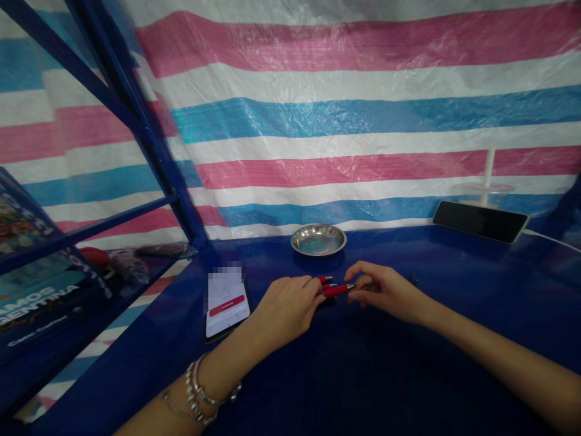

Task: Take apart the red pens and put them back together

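My left hand [290, 306], bracelets at its wrist, is closed around several red pens [334, 291] with silver tips. The tips point right, out past my fingers. My right hand [379, 287] is just to the right, its thumb and fingers curved apart around the tip of the nearest pen; whether they touch it is hard to tell. Behind the hands a shiny round metal dish [318, 240] sits on the blue table [385, 375]. A phone with a lit screen [228, 303] lies left of my left hand.
A dark-screened phone [481, 221] leans at the back right, with a white cable and a clear stand [488, 175] behind. Small dark bits [413, 279] lie beyond my right wrist. A blue metal frame [154, 151] rises at the left before striped sheeting.
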`<state>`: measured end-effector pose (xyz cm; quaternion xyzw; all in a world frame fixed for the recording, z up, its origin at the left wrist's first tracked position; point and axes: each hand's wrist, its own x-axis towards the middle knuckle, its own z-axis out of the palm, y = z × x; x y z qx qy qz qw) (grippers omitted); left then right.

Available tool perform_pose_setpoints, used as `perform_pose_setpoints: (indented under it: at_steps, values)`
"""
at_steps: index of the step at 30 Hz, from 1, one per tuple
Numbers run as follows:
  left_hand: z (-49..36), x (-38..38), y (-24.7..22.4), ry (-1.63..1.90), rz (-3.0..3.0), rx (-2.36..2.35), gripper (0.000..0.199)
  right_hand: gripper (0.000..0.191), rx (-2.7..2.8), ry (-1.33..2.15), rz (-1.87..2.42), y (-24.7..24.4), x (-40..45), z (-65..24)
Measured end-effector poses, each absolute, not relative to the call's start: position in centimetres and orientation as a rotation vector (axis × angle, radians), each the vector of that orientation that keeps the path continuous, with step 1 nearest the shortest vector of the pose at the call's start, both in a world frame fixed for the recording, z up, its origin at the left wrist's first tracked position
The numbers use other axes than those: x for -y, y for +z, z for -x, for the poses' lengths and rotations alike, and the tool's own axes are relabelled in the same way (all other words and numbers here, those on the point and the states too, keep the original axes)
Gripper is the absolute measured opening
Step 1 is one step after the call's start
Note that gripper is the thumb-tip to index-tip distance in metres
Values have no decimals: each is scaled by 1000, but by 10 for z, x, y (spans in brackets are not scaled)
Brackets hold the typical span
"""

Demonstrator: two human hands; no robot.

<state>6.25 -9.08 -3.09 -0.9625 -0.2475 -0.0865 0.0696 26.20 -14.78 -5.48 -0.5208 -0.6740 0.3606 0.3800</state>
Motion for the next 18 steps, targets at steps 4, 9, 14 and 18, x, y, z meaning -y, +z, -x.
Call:
perform_pose_setpoints:
  at_steps: [4,9,14,18]
  values:
    - [-62,91,-31,-256,2905,747,23,17,1785,834,1380,-52,148,-262]
    - [-62,92,-30,-246,2916,757,22,27,1838,787,1434,-53,148,-265]
    - [-63,93,-29,-263,2905,773,21,22,1904,719,1423,-52,149,-264]
    - [-63,93,-29,-268,2916,768,21,33,1962,651,1485,-50,150,-264]
